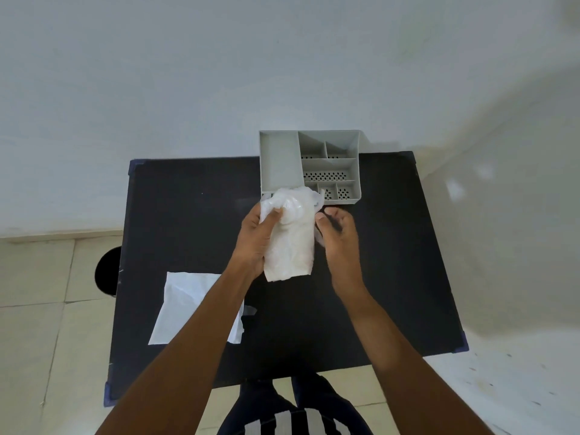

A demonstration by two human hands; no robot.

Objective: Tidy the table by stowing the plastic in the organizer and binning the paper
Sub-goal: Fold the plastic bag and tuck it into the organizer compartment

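Observation:
A crumpled, translucent white plastic bag [292, 237] is held above the middle of the black table [188, 215]. My left hand [255, 238] grips its left side, thumb pressed into the top. My right hand [340, 237] touches its right edge with curled fingers. Just beyond the bag stands the grey organizer [279, 158] with one long compartment and several small perforated ones; the bag's top hides its near left corner. A white sheet of paper [185, 309] lies flat at the table's near left, partly under my left forearm.
A round black bin [106, 271] stands on the tiled floor left of the table, half hidden by the table's edge. A pale wall rises behind the table. My legs show below the near edge.

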